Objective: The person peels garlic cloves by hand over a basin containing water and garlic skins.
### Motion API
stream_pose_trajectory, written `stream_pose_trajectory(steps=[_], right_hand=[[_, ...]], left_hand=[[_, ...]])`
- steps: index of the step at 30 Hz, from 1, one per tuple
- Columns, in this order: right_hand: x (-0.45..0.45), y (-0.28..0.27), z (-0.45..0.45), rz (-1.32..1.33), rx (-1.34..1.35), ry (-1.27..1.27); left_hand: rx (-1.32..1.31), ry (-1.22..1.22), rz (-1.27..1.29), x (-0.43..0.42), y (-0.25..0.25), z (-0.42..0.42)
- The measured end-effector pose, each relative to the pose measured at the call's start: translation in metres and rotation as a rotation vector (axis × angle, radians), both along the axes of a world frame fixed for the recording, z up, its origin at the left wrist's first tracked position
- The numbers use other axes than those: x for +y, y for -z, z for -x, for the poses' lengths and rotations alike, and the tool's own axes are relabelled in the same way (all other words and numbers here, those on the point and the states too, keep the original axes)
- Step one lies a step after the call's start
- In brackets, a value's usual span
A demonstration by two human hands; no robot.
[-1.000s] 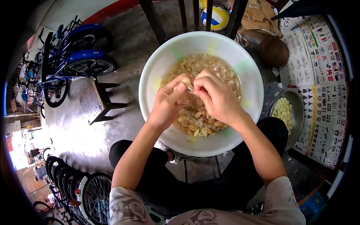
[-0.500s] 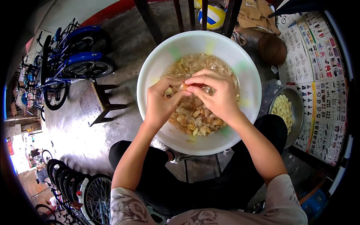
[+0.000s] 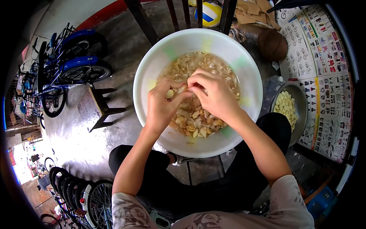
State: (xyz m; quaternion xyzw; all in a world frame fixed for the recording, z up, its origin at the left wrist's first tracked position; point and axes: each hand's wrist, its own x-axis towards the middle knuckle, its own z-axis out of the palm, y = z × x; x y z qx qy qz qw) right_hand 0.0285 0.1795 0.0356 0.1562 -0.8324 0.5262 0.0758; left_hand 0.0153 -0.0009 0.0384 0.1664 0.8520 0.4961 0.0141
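A wide white basin (image 3: 249, 68) stands in front of me, holding water, loose papery skins and many garlic cloves (image 3: 198, 124). Over its middle, my left hand (image 3: 160, 105) pinches a garlic clove (image 3: 183, 89) between thumb and forefinger. A second, pale clove (image 3: 169, 93) is tucked in the same hand, by the curled fingers. My right hand (image 3: 215, 93) meets it, its thumb and fingertips closed on the pinched clove's end; the fingers partly hide it. To the right, a metal bowl (image 3: 303, 110) contains peeled cloves (image 3: 285, 107).
A small wooden stool (image 3: 89, 108) and blue bicycles (image 3: 85, 70) are at left, more bicycles (image 3: 101, 202) at lower left. Beyond the basin are dark bars (image 3: 173, 15), a volleyball (image 3: 211, 14), cardboard (image 3: 255, 13) and a brown ball (image 3: 272, 45). Printed sheets (image 3: 305, 65) line the right.
The view has shifted slightly, so the basin sits a little further left. My right fingers have curled in more tightly at the clove; both hands remain together over the basin.
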Motion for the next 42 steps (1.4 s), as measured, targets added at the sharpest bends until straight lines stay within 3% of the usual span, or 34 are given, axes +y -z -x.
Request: stream_pose_trajectory(steps=[2, 4, 10, 17, 20, 22, 26, 28, 32, 37, 42], right_hand=[[-0.001, 0.002, -0.001, -0.023, -0.026, -0.007], [-0.001, 0.002, -0.001, -0.075, -0.029, -0.006], [-0.005, -0.002, -0.001, -0.101, 0.135, -0.017], [-0.01, 0.0, -0.002, -0.092, 0.137, -0.012], [-0.008, -0.001, -0.001, -0.053, 0.127, -0.017], [-0.003, -0.004, 0.0, 0.042, 0.019, -0.12], [-0.007, -0.011, -0.002, 0.273, -0.001, -0.055], [-0.001, -0.018, -0.003, 0.162, -0.067, -0.073], [0.001, -0.01, -0.004, 0.149, 0.017, -0.076], [0.001, -0.01, -0.006, 0.266, -0.039, -0.001], [0.002, -0.006, -0.003, 0.221, 0.033, 0.009]], left_hand=[[0.003, 0.018, 0.058, 0.0, -0.004, 0.0], [-0.424, -0.052, -0.166, 0.0, -0.007, 0.002], [-0.537, 0.055, -0.144, -0.015, -0.009, 0.01], [-0.572, 0.12, -0.226, -0.015, -0.015, 0.009], [-0.658, 0.087, -0.377, -0.018, -0.005, 0.009], [-0.806, 0.021, -0.872, -0.017, -0.002, 0.009], [-0.657, 0.005, -0.74, -0.016, 0.002, 0.009], [-0.377, -0.064, -0.214, -0.008, -0.009, 0.003], [-0.242, 0.028, -0.23, -0.008, 0.004, 0.001], [-0.287, 0.095, -0.127, -0.012, -0.001, 0.003], [-0.253, 0.088, -0.124, -0.012, 0.002, 0.003]])
